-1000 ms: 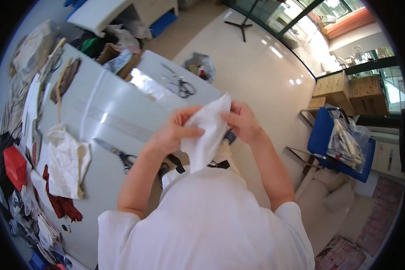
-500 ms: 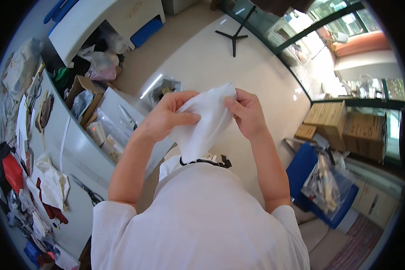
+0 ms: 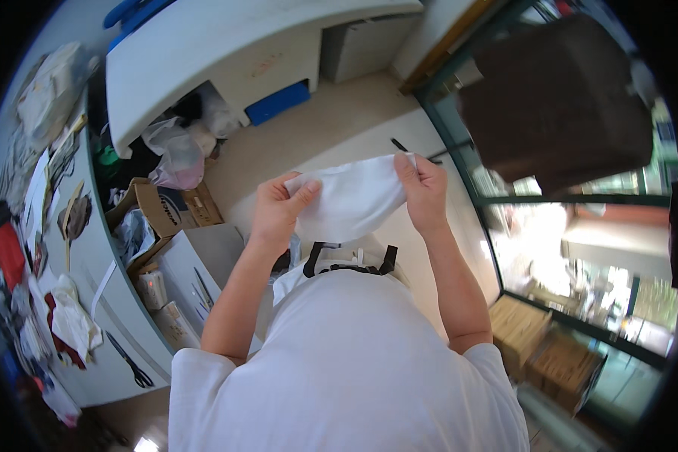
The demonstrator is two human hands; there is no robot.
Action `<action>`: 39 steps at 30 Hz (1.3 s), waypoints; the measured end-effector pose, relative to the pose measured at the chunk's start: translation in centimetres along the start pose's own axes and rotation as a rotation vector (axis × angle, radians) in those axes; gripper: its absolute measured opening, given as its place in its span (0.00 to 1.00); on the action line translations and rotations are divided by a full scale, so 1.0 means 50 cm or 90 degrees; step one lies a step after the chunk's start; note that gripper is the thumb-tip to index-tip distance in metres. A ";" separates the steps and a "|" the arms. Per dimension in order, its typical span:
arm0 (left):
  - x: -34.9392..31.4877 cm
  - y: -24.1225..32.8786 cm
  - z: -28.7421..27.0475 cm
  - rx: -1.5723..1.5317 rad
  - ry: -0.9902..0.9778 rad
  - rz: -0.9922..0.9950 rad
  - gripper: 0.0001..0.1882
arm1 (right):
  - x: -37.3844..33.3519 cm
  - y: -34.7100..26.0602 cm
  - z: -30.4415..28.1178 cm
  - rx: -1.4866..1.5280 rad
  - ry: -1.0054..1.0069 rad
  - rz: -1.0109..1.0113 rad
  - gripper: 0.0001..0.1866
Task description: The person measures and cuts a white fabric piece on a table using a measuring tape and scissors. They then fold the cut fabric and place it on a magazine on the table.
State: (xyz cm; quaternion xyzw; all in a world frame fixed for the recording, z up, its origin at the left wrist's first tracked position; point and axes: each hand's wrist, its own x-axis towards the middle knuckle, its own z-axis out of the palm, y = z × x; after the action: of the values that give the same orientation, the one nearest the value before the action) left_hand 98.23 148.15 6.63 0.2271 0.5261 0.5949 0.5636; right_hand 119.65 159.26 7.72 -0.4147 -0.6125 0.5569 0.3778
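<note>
A piece of white cloth [image 3: 354, 197] is stretched between my two hands, in front of my waist. My left hand [image 3: 280, 205] pinches its left upper corner, thumb on top. At the right upper corner my right hand [image 3: 425, 194] grips it the same way. The cloth hangs down in a shallow curve between them, fairly smooth on its upper side. The fingers behind the cloth are partly hidden.
On the left, a long table [image 3: 139, 331] carries scissors [image 3: 130, 361], a white garment [image 3: 75, 320] and piled fabrics. Under it stand a cardboard box [image 3: 152, 207] and plastic bags [image 3: 175, 154]. A brown cloth [image 3: 557, 102] hangs at the upper right, above cartons [image 3: 561, 369].
The cloth was bunched and tilted between my hands; now it is spread wide and nearly level. My hands have moved apart. My view has turned, bringing the hanging brown cloth into sight.
</note>
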 end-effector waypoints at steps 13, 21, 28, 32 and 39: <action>0.633 0.048 0.026 0.245 0.562 0.250 0.20 | 0.782 0.076 0.077 -0.081 -0.132 -0.191 0.14; 0.997 0.172 -0.028 0.329 0.587 0.229 0.22 | 1.164 0.156 0.115 -0.172 -0.142 -0.177 0.14; 1.204 0.379 -0.017 0.052 0.441 0.201 0.24 | 1.404 0.048 0.130 -0.058 -0.085 -0.140 0.15; 1.252 0.484 -0.001 0.030 0.446 0.228 0.25 | 1.494 -0.024 0.143 -0.034 -0.083 -0.150 0.15; 1.300 0.575 0.025 -0.037 0.492 0.298 0.26 | 1.621 -0.101 0.165 0.009 -0.156 -0.183 0.15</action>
State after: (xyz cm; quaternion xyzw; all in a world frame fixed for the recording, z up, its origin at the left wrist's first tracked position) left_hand 69.92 213.15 11.42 0.0855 0.6151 0.7623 0.1823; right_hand 81.57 231.31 12.07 -0.2497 -0.7028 0.5478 0.3791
